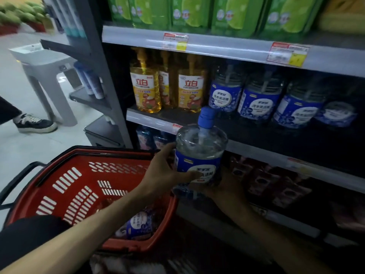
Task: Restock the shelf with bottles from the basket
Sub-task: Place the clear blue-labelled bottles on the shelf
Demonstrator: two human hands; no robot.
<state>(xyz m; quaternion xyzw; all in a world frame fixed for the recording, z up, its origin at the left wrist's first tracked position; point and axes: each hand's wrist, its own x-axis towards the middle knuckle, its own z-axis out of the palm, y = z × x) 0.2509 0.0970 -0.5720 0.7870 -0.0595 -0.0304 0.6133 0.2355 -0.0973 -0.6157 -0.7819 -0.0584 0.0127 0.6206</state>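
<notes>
At frame centre, left hand [164, 171] grips the blue-capped bottle [199, 155] by its side, right hand [225, 188] cups its base; 1 spare bottle [138, 224] lies in the red basket [59, 175].

The single wide-angle head camera looks forward and down at close range, facing the shelf [276, 140] ahead and right, the red basket [59, 186] at lower left.

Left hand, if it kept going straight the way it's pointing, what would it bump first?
The left hand holds the blue-capped bottle; going on up and right, it would probably meet the shelf edge next, though depth is unclear.
</notes>
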